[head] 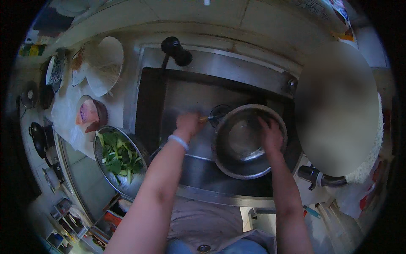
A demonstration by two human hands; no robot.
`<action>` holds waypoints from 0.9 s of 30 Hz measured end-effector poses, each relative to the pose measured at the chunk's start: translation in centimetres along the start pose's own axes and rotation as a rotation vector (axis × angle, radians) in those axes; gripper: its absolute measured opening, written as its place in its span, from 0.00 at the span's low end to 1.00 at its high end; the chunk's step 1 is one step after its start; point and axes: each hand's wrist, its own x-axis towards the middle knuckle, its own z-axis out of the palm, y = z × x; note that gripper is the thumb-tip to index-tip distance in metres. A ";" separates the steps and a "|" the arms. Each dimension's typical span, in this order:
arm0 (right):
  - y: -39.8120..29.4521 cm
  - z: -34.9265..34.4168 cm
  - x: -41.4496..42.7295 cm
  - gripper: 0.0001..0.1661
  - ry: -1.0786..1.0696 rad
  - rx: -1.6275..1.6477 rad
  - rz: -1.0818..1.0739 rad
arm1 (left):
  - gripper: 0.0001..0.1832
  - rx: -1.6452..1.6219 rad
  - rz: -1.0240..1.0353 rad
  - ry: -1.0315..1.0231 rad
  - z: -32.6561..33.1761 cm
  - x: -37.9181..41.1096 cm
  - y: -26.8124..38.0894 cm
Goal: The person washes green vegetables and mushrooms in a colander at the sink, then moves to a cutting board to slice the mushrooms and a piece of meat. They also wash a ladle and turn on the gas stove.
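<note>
My left hand (189, 124) is closed over the stainless steel sink, left of the drain (219, 113). From its fingers sticks out a small yellowish object (203, 119), too blurred to name. A round metal basin (222, 158) stands in the right part of the sink, partly over the drain. My right hand (272, 135) reaches over its near right side with the fingers apart inside it. Whether those fingertips touch the basin's wall is hard to tell. A little shiny liquid seems to lie at the basin's bottom.
A mesh strainer (103, 171) of chopped leafy greens (120, 155) sits left of the sink. Behind it are a bowl (101, 111) with pinkish contents and a white dish (109, 63). A black faucet (177, 52) juts over the sink. A blurred patch hides the right counter.
</note>
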 end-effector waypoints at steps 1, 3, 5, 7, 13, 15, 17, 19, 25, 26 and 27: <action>-0.4 0.1 0.0 0.35 0.013 -0.053 -0.019 | 0.20 0.005 0.023 -0.048 -0.5 -1.2 -0.2; -1.5 0.2 -0.5 0.36 0.044 -0.159 -0.061 | 0.20 -0.052 -0.018 -0.033 -0.5 -3.9 -0.8; -2.3 3.0 -2.8 0.35 0.096 -0.273 -0.012 | 0.21 -0.095 -0.073 -0.052 -0.6 -6.5 -0.8; -3.3 4.5 -4.1 0.33 0.078 -0.290 0.019 | 0.21 -0.138 -0.174 -0.105 -0.2 -9.2 -0.2; -5.8 2.7 -2.7 0.25 -0.091 0.566 0.142 | 0.25 -0.689 -0.252 -0.084 2.2 -16.9 -1.7; -9.6 -0.8 -2.2 0.24 0.054 0.533 0.017 | 0.24 -0.867 -0.221 0.105 3.6 -18.3 -2.9; -13.7 -3.8 -1.6 0.24 0.072 0.593 -0.062 | 0.23 -1.059 -0.223 0.150 5.2 -19.0 -3.4; -17.6 -4.4 -0.2 0.23 0.072 0.573 -0.139 | 0.21 -1.265 -0.263 0.055 6.3 -19.2 -3.9; -24.2 3.3 7.5 0.17 -0.019 0.166 -0.317 | 0.26 -1.717 -0.359 -0.144 1.9 -19.6 -3.2; -24.1 5.3 8.6 0.16 -0.053 0.111 -0.346 | 0.26 -1.736 -0.353 -0.168 1.7 -19.5 -3.1; -24.3 7.2 9.7 0.15 -0.095 0.059 -0.377 | 0.27 -1.755 -0.358 -0.191 1.9 -19.7 -3.2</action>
